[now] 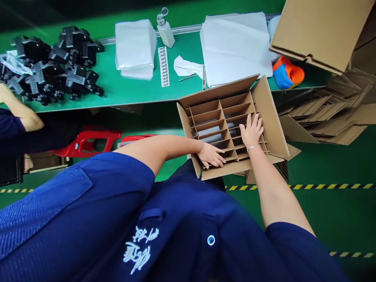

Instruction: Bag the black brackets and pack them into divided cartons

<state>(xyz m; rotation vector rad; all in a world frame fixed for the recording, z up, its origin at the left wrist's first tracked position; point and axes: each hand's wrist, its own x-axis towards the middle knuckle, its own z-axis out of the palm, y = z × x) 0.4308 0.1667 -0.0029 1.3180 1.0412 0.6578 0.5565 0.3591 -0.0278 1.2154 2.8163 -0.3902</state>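
An open cardboard box (272,117) stands in front of me, its flaps spread outward. Inside it a cardboard divider grid (222,117) forms several narrow compartments. Grey pieces (212,135) show between the dividers, their kind partly hidden. My left hand (210,155) lies on the divider edges at the near left of the box, fingers extended. On the right side of the grid rests my right hand (252,131), fingers spread over the dividers. Neither hand holds anything that I can see.
Along the green workbench (105,90) lie black mechanical parts (70,58), white sheet stacks (136,49) (235,47), a bottle (166,31), a label strip (163,66), tweezers (203,76) and an orange-blue tape dispenser (288,73). A red stool (88,141), flattened cartons (331,113) and another person's arm (20,109) flank me.
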